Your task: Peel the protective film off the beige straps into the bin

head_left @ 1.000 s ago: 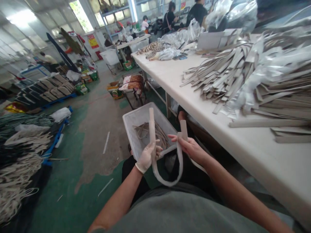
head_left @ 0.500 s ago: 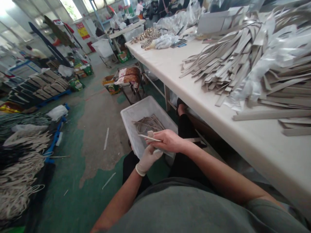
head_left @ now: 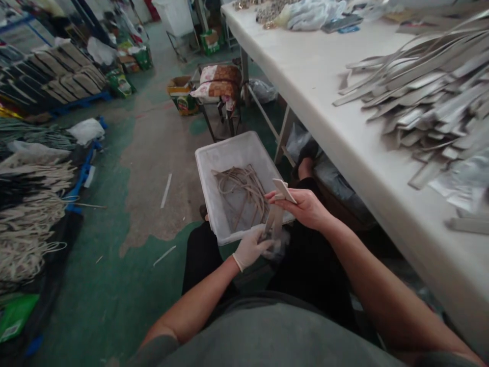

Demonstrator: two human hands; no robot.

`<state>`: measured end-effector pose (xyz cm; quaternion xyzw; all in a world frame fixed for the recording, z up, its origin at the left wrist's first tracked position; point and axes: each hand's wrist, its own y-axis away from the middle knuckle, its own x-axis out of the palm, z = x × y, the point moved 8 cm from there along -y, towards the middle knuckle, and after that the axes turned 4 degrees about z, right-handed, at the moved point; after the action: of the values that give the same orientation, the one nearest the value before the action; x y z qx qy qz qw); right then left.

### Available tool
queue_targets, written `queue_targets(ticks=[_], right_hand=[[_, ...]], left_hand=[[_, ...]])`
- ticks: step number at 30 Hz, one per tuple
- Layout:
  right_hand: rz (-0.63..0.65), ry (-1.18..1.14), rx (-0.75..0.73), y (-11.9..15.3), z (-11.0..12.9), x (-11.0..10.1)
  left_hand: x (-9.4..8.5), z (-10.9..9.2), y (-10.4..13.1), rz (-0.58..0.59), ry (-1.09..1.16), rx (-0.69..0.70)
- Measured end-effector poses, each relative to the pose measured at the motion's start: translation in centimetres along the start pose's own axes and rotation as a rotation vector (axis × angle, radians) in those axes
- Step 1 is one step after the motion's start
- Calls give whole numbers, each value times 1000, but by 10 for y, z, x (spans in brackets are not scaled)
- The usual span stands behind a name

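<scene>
My left hand (head_left: pixel 251 248), in a pale glove, is closed on the lower part of a beige strap (head_left: pixel 275 221) beside the near rim of a white bin (head_left: pixel 208 191). Bare and a little higher to the right, my right hand (head_left: pixel 303 206) grips the strap's upper part, whose flat end (head_left: pixel 283 190) sticks up past the fingers. A blurred greyish thing lies just right of the gloved fingertips, too smeared to make out. Inside the bin rests a loose tangle of beige straps (head_left: pixel 244 186).
A long white table (head_left: pixel 305 76) runs along the right, with a heap of beige straps (head_left: pixel 431 102). Beyond the bin stands a stool with a patterned cushion (head_left: pixel 219 81). Bundled cords (head_left: pixel 34 204) lie at the left.
The view has tipped downward. My hands have moved apart, the right one up and rightward from the left, and the strap now shows between them. More of the bin's inside is visible.
</scene>
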<state>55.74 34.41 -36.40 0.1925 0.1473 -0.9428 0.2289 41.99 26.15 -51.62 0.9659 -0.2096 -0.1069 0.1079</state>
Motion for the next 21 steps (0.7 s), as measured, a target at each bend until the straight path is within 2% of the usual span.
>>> queue_targets(ticks=[2,6,10,14,17,21], right_hand=[[-4,-46,67,-16,-33,4],[38,-139,208,-52,-113,13],[58,-144,321,-84,-192,15],[52,-55,451,-108,-260,16],[37,-16,538,-122,-307,22],[86,36,657,-132,-364,42]], left_hand=[[-28,28,-18,-35,23,-47],[-104,87,-46,-253,110,-200],[-157,121,-63,-404,281,-306],[-186,135,-81,-505,389,-330],[-196,147,-95,-519,426,-366],[-207,166,-118,-515,434,-390]])
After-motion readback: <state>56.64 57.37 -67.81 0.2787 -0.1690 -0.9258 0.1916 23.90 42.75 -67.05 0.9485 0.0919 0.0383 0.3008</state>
